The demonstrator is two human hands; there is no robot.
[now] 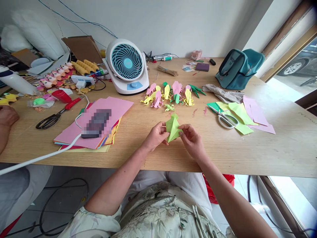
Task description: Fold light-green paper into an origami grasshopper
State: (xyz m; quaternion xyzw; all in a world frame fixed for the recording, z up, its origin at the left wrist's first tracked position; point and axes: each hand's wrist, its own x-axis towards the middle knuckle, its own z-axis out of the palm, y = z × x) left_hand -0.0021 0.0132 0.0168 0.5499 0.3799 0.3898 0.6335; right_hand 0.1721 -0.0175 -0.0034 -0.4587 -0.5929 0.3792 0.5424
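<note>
A light green folded paper, diamond-shaped with a crease down its middle, is held just above the table's front part. My left hand pinches its left side between thumb and fingers. On the right side, my right hand grips the paper's edge the same way. Beyond it lies a small light green paper figure. Behind that is a cluster of folded paper figures in pink, yellow and green. Scissors with white handles rest on green paper sheets to the right.
Left of my hands, a blurred phone with a white cable lies on stacked coloured paper. Black-and-red scissors, a white fan and a teal bag stand or lie around. Another person's hand rests at the far left.
</note>
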